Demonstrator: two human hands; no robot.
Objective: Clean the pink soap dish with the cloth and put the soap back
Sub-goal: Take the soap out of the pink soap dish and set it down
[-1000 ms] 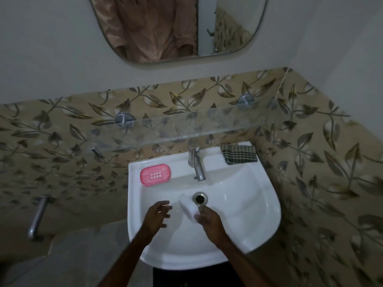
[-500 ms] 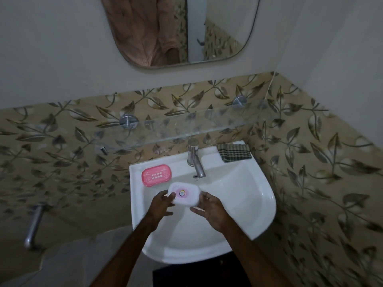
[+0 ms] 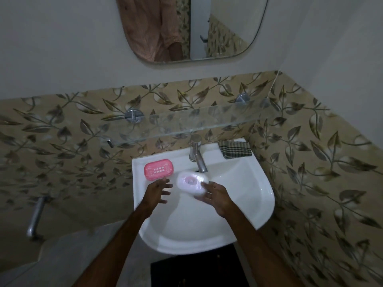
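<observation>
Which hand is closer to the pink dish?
Left. The left hand is spread right in front of the pink dish, nearly touching its edge. The right hand is off to the dish's right, over the sink, holding the soap.

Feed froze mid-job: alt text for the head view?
The right hand holds a soap bar over the sink, beside the empty pink soap dish on its left rim; the left hand hovers open. The checked cloth lies right of the tap.
</observation>
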